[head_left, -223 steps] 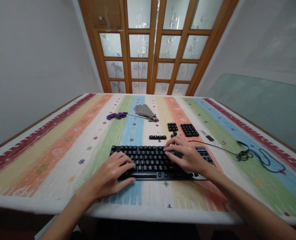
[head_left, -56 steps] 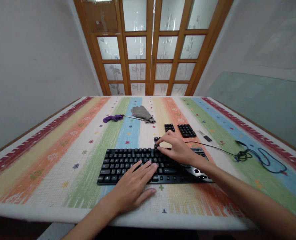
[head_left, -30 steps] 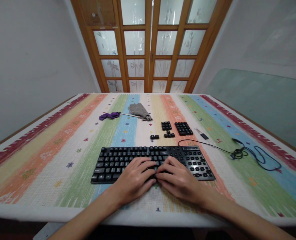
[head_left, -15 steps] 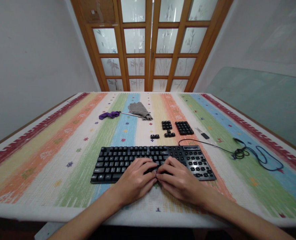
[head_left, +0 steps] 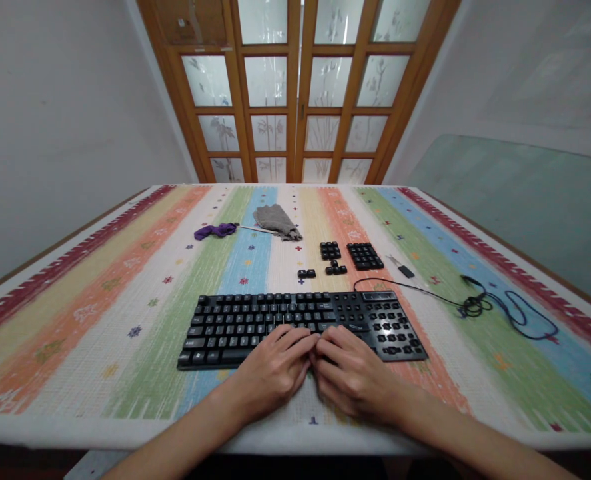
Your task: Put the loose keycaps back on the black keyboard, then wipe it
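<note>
A black keyboard (head_left: 235,327) lies in front of me, its main letter block capped and its right-hand section bare, showing switches. My left hand (head_left: 278,365) is closed at its front edge, with thumb and fingers pressed together. Against it, fingertips touching, my right hand (head_left: 349,368) is curled closed over the lower right of the keyboard. Whatever is between the fingertips is hidden. Behind the keyboard sit loose black keycaps: a number-pad block (head_left: 365,256), a smaller block (head_left: 330,251), an arrow cluster (head_left: 336,269) and a pair (head_left: 306,274).
A small tool with black handle and thin wires (head_left: 406,271) lies right of the keycaps. The keyboard cable (head_left: 478,305) coils on the right. Farther back are a grey cloth (head_left: 278,220) and a purple cloth (head_left: 216,231) joined by a thin stick. A striped cloth covers the table.
Both hands have drawn slightly toward me, off the keys to the keyboard's front edge. The fingers have curled in tighter. The view has shifted a little.
</note>
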Available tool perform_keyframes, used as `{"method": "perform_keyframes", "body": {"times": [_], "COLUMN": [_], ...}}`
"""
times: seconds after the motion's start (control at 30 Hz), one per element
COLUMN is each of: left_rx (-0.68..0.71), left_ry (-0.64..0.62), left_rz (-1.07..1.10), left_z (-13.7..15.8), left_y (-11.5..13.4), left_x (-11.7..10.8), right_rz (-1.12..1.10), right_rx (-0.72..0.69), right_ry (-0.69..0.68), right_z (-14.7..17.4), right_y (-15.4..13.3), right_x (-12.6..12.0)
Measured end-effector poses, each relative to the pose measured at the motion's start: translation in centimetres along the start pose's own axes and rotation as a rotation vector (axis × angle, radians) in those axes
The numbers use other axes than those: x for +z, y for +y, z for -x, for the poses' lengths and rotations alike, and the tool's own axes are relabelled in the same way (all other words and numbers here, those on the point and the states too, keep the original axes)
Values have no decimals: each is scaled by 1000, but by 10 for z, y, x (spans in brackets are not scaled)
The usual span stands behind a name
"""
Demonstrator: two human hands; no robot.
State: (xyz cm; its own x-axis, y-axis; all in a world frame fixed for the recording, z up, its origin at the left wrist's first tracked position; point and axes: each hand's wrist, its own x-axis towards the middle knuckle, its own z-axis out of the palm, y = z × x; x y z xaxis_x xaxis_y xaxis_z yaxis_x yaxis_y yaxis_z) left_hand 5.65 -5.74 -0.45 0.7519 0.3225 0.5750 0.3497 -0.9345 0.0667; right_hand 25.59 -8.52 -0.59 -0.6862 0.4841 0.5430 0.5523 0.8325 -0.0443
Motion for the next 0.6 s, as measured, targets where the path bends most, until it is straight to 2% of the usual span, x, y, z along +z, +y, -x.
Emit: {"method": "perform_keyframes", "body": {"times": [0.23,0.47,0.6], "left_rx": [64,-8,-75], "left_ry": [5,-30,-86], "left_rz": [-64,36,-18], "left_z": [0,5,10], "left_y": [-1,-5,-13], "left_x": [1,-5,-13], "right_rz": [39,-110,-193], "right_rx": [-43,21,46], "right_ry": [-3,-39,-23], "right_z": [-2,-6,-19], "right_y": [1,8,24], "right_x": [-1,-10,-21]}}
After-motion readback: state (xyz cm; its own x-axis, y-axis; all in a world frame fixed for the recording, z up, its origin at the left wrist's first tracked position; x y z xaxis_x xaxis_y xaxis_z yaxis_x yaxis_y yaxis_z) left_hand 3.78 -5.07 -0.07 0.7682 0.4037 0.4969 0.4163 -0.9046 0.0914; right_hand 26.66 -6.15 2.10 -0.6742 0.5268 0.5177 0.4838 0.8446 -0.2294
